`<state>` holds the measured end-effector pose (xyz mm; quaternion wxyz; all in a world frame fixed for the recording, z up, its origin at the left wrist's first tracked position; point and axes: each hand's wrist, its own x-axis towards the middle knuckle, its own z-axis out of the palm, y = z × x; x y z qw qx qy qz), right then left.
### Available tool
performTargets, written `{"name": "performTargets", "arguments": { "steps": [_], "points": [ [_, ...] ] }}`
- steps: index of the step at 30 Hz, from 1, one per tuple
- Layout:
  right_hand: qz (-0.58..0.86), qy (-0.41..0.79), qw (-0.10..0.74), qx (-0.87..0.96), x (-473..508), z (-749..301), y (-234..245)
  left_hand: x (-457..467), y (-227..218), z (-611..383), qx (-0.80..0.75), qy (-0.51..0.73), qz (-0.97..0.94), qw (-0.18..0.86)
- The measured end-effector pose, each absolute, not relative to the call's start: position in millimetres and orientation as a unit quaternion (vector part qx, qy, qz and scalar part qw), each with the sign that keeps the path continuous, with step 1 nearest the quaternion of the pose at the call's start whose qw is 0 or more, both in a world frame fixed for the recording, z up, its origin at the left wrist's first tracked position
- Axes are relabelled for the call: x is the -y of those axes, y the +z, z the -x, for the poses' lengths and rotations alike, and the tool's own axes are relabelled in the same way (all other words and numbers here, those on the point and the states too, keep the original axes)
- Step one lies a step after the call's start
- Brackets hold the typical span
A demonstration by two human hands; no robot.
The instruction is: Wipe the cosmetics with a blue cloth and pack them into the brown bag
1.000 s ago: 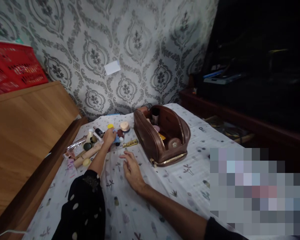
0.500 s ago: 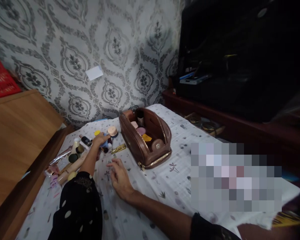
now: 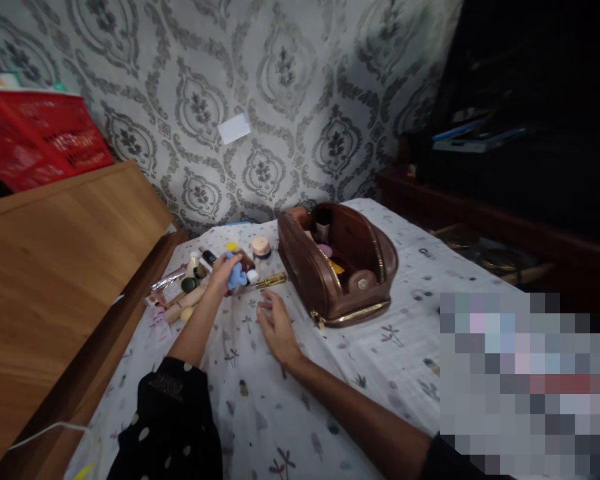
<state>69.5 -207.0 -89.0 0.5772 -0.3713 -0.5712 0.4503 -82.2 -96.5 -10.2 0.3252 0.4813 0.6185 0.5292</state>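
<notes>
My left hand (image 3: 222,275) is closed on a small light-blue item (image 3: 237,275), whose kind I cannot make out. It is among the cosmetics on the left of the patterned sheet. A white round-tipped piece (image 3: 253,275) shows beside the blue item. My right hand (image 3: 279,328) hovers over or rests on the sheet with its fingers apart and holds nothing. Just beyond its fingertips lies a slim gold item (image 3: 271,281). To the right stands a brown cosmetic bag (image 3: 300,267), unzipped and gaping, with several items inside, among them a yellow-orange one (image 3: 336,267).
A jar with a peach lid (image 3: 261,247) stands left of the bag. Several tubes, bottles and a brush (image 3: 190,283) lie at the left. A wooden panel (image 3: 75,267) with a red basket (image 3: 45,140) borders the left; a dark screen (image 3: 530,200) stands at right.
The view has swung left, so everything appears further right. My left hand has lifted the blue item a little from among the cosmetics. My right hand is nearer the gold item.
</notes>
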Motion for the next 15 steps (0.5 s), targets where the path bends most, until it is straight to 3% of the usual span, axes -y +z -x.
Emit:
{"name": "performTargets", "arguments": {
  "steps": [7, 15],
  "points": [
    [0.324, 0.561, 0.539, 0.539, 206.0, -75.9, -74.2, 170.2, -35.5, 58.3, -0.546, 0.581, -0.412, 0.441],
    [0.351, 0.569, 0.534, 0.517, 207.4, -79.2, -68.4, 194.6, -37.3, 67.7, -0.533, 0.598, -0.408, 0.438]
  ]
}}
